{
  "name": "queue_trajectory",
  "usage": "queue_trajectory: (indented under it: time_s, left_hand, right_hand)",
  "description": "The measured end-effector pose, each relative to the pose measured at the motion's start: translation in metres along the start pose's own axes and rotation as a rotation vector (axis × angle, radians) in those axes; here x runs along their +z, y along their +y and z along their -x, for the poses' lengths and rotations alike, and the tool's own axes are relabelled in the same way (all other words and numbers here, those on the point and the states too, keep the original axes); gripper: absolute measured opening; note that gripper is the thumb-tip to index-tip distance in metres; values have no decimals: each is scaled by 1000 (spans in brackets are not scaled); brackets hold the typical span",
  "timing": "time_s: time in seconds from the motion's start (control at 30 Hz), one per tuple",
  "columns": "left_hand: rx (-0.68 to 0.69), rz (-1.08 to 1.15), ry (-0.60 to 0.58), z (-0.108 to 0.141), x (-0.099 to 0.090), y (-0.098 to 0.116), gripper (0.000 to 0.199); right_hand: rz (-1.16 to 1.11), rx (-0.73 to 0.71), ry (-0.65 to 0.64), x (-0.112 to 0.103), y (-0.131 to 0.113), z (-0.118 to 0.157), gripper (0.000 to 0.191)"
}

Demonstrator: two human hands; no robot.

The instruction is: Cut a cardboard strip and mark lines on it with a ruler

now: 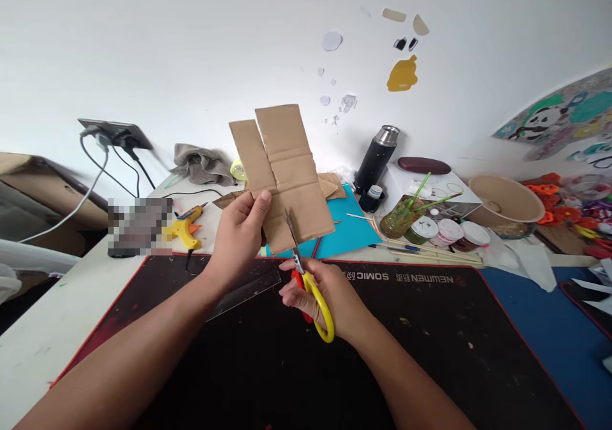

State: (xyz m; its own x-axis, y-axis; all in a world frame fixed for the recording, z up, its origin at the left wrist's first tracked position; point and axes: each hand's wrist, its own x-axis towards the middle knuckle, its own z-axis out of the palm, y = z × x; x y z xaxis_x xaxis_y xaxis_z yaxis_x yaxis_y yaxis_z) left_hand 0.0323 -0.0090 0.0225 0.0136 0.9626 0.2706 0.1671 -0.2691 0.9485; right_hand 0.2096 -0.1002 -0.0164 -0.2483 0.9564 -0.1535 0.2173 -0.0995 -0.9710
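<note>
With our closed left hand (241, 229) we pinch a creased brown cardboard sheet (291, 169) before the white wall (191, 54). Our right hand (339, 296) wraps around yellow-and-red-handled metal scissors (310, 283), a blade crossing the sheet's lower edge.

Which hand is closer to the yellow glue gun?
Left. The left hand, pinching the cardboard, is a little to the right of the yellow glue gun in the picture. The right hand, holding scissors, is farther right.
</note>
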Motion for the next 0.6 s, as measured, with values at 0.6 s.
queue_trajectory:
  time_s: [0.6]
  left_hand:
    - [-42,35,-55,3,5,-8,54]
  right_hand:
    - [-78,-28,107,8,17,-6,77]
